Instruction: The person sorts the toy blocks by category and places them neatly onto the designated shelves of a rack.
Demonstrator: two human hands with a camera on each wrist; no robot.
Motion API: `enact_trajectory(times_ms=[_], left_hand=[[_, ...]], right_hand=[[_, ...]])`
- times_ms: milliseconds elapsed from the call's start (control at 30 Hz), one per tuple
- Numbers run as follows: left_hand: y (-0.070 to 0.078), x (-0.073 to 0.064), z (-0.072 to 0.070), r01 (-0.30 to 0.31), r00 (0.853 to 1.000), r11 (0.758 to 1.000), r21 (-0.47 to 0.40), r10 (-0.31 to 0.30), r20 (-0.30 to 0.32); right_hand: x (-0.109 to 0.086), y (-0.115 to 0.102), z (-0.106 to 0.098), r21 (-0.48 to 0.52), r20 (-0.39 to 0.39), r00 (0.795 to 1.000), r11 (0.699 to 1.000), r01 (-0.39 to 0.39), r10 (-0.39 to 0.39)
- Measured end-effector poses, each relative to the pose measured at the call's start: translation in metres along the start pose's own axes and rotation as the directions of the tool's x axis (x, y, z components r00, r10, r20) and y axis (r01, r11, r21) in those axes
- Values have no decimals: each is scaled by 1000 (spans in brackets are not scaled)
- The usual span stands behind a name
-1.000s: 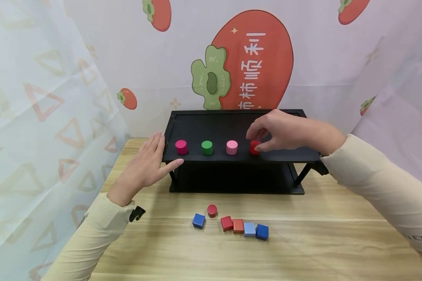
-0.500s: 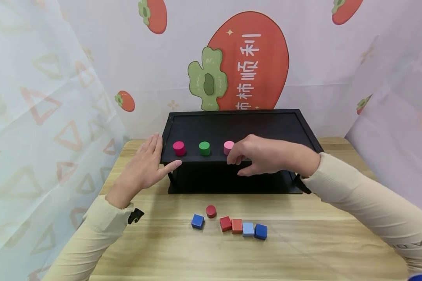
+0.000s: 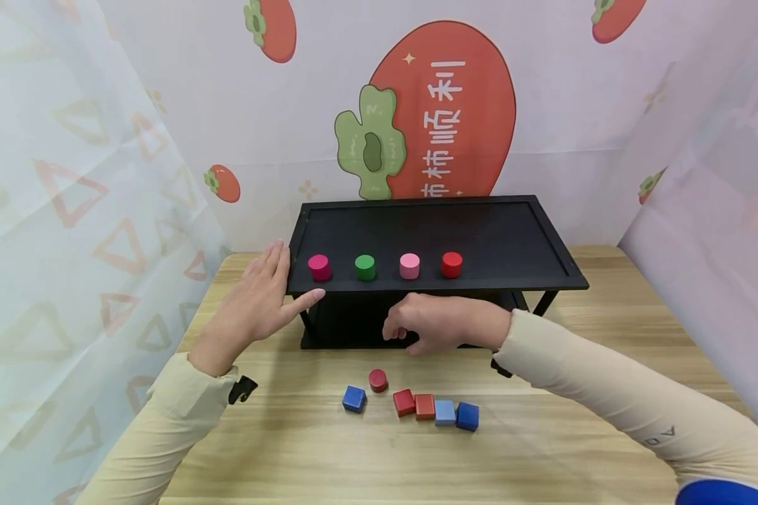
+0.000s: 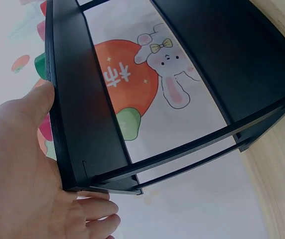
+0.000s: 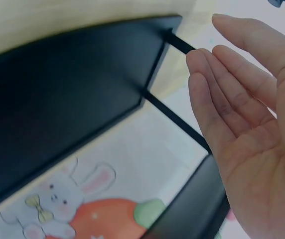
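Note:
A black two-tier shelf [image 3: 417,224] carries a row of cylinders along its upper front edge: magenta [image 3: 319,268], green [image 3: 365,268], pink [image 3: 409,266] and red [image 3: 451,265]. My left hand [image 3: 253,301] rests on the shelf's left end, fingers straight along the side and thumb at the front edge. Relaxed and holding nothing, my right hand [image 3: 439,321] hovers before the lower tier; its palm [image 5: 252,144] shows bare in the right wrist view. Below it on the table lie a dark red cylinder [image 3: 377,381] and a blue cube [image 3: 354,399].
Right of those, a red cube [image 3: 403,403], an orange-red cube [image 3: 425,407], a light blue cube [image 3: 445,413] and a dark blue cube [image 3: 467,416] form a row on the wooden table [image 3: 328,463]. A blue rim [image 3: 726,492] shows at the bottom right. Printed cloth [image 3: 278,126] hangs behind.
My right hand has let go of the red cylinder, which stays on the upper tier, and has come down and left toward the table. The left hand keeps its place on the shelf.

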State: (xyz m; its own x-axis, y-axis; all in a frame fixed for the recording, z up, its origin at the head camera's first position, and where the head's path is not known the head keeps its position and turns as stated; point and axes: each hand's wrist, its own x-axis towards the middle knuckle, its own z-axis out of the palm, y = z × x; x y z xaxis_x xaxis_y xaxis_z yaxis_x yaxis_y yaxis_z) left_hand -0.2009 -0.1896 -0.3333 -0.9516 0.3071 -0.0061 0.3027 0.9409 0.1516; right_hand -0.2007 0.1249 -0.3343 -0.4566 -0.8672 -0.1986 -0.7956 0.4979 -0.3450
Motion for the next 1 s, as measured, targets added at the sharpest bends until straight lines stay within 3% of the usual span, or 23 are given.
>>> enact_trajectory(times_ms=[200, 533, 1000], left_hand=[[0, -1, 0, 8, 1000, 1000, -9, -8, 1], [-1, 1, 0, 2, 1000, 1000, -17, -2, -1], [0, 1, 0, 15, 1000, 1000, -17, -15, 7]], right_hand=[[16, 1, 20, 17, -1, 1000, 999, 31, -31], [37, 1, 50, 47, 65, 997, 998, -46, 43], [52, 7, 78, 1, 87, 995, 999, -52, 52]])
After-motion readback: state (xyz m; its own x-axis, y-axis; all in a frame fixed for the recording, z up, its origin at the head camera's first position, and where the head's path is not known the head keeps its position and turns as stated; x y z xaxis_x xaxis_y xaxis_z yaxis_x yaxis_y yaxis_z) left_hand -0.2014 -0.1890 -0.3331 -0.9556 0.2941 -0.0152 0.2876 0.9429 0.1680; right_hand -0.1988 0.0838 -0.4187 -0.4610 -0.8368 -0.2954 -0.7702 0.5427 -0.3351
